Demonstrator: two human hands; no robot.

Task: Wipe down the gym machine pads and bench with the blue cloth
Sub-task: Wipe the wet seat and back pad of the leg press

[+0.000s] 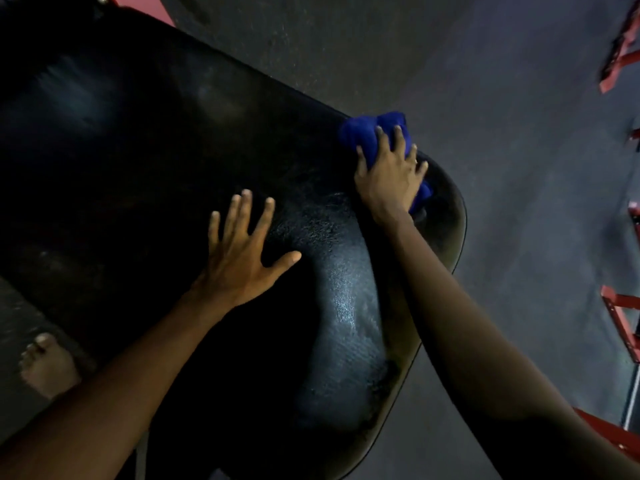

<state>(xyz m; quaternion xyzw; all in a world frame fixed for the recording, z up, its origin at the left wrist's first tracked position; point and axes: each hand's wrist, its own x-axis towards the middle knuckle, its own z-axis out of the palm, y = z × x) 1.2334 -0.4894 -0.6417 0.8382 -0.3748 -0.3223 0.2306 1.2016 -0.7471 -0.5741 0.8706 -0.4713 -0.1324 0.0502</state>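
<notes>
Head view, looking down: a person leans over a black bench [138, 168] in a dim gym. The right hand [389, 174] grips a bunched blue cloth [363, 133], fingers curled over it, pressing it against the bench's far right edge near the rounded end. The left hand [239, 258] lies flat on the padding, fingers spread, holding nothing. A bare foot [46, 365] stands on the dark floor [519, 168] at lower left. Red frames [620, 317] line the right side.
</notes>
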